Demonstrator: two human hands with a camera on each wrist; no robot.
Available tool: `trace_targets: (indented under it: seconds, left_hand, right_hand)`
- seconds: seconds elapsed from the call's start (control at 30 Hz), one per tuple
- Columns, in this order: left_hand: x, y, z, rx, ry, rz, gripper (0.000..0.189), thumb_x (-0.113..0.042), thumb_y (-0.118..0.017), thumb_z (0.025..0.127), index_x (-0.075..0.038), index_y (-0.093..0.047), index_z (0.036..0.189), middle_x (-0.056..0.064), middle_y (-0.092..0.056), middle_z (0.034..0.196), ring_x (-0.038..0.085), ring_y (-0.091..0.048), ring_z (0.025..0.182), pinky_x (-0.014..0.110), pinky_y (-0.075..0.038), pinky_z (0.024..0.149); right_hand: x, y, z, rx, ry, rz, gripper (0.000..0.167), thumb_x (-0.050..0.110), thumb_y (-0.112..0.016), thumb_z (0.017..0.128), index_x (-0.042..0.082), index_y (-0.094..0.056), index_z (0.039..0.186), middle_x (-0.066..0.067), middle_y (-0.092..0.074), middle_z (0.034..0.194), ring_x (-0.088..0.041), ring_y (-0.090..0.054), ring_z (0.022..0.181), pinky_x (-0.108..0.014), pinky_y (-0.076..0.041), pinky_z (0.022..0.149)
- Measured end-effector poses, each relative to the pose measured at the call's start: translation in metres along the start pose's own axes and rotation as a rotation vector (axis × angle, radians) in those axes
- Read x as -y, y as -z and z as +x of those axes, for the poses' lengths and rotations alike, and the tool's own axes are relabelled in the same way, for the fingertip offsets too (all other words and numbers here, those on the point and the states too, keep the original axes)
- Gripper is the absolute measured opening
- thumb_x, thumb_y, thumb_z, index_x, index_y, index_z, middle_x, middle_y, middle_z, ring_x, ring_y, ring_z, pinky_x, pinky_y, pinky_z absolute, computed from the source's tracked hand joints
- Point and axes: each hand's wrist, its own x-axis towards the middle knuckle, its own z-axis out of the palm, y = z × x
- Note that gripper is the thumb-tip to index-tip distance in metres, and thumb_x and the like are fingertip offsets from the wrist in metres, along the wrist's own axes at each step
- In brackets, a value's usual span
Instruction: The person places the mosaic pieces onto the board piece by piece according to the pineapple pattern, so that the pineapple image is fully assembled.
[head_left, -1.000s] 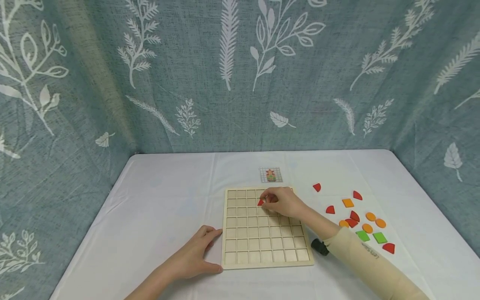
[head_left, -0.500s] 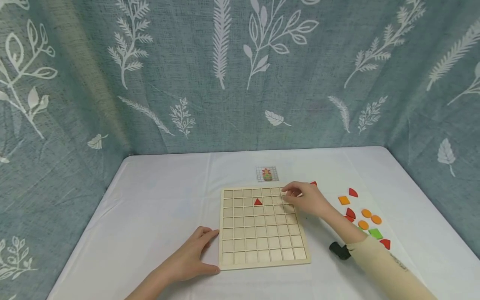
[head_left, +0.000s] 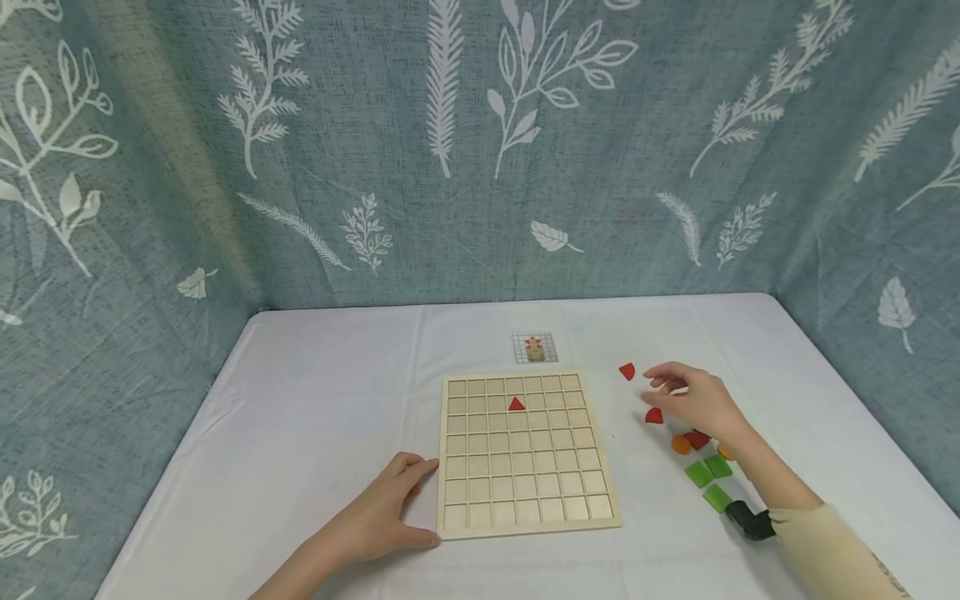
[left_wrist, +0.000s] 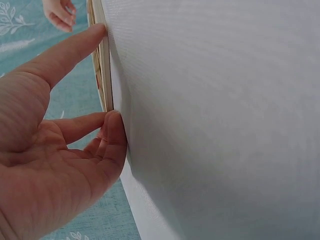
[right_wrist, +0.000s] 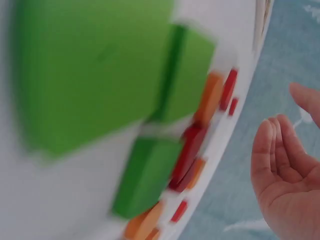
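A wooden grid board point(head_left: 523, 489) lies on the white table, with a red triangle point(head_left: 516, 405) in a cell near its top. My left hand point(head_left: 381, 507) rests beside the board's left edge. In the left wrist view, the thumb and fingertips touch the board's side point(left_wrist: 106, 70). My right hand point(head_left: 697, 402) hovers over loose pieces to the right, fingers loosely bent and nothing between them. Nearest to its fingertips are two red quarter-circle pieces, one farther back point(head_left: 627, 371) and one closer point(head_left: 654, 416). In the right wrist view that hand point(right_wrist: 287, 172) is raised above the pieces.
Several green squares point(head_left: 699, 474) and orange discs point(head_left: 681, 444) lie right of the board, some hidden by my right forearm. A small pattern card point(head_left: 534, 347) lies behind the board. A black device point(head_left: 748, 522) sits at my right wrist. A patterned curtain point(head_left: 480, 233) surrounds the table.
My right hand has let go of the red triangle on the board and moved right, over the loose pieces. The left hand stays at the board's edge.
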Motion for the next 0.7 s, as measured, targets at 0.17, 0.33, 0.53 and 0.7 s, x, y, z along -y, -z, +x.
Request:
trace_targets:
  seconds: [0.17,0.33,0.53,0.7]
  left_hand:
    - [-0.001,0.0,0.001,0.008,-0.002,-0.008,0.092,-0.032,-0.087,0.071,0.005,-0.042,0.142,0.007,-0.041,0.127,0.018,-0.046,0.106,0.035,-0.045,0.091]
    - [-0.002,0.0,0.001,0.008,0.01,-0.007,0.093,-0.033,-0.087,0.071,0.005,-0.042,0.142,0.007,-0.041,0.127,0.018,-0.046,0.106,0.037,-0.045,0.092]
    - [-0.002,0.001,0.0,0.007,0.025,-0.009,0.093,-0.032,-0.087,0.071,0.004,-0.042,0.143,0.006,-0.041,0.128,0.018,-0.046,0.106,0.037,-0.045,0.091]
    - [-0.002,0.001,0.0,0.008,0.019,-0.009,0.092,-0.033,-0.087,0.071,0.004,-0.042,0.143,0.006,-0.041,0.128,0.018,-0.046,0.107,0.036,-0.045,0.091]
  right_hand:
    - [-0.018,0.012,-0.009,0.002,-0.039,0.006,0.05,0.036,-0.072,0.089,0.006,-0.06,0.127,-0.017,-0.061,0.118,-0.035,-0.055,0.108,-0.038,-0.053,0.077]
    - [-0.036,0.023,-0.014,0.017,-0.069,0.02,0.054,0.037,-0.071,0.09,0.004,-0.057,0.13,-0.017,-0.059,0.116,-0.034,-0.052,0.108,-0.033,-0.051,0.077]
    - [-0.053,0.031,-0.011,0.076,-0.113,0.056,0.058,0.036,-0.07,0.09,0.002,-0.053,0.133,-0.016,-0.057,0.117,-0.031,-0.05,0.105,-0.026,-0.05,0.074]
    - [-0.064,0.031,-0.008,0.121,-0.141,0.07,0.058,0.034,-0.07,0.09,0.0,-0.052,0.133,-0.014,-0.057,0.114,-0.028,-0.05,0.101,-0.027,-0.048,0.076]
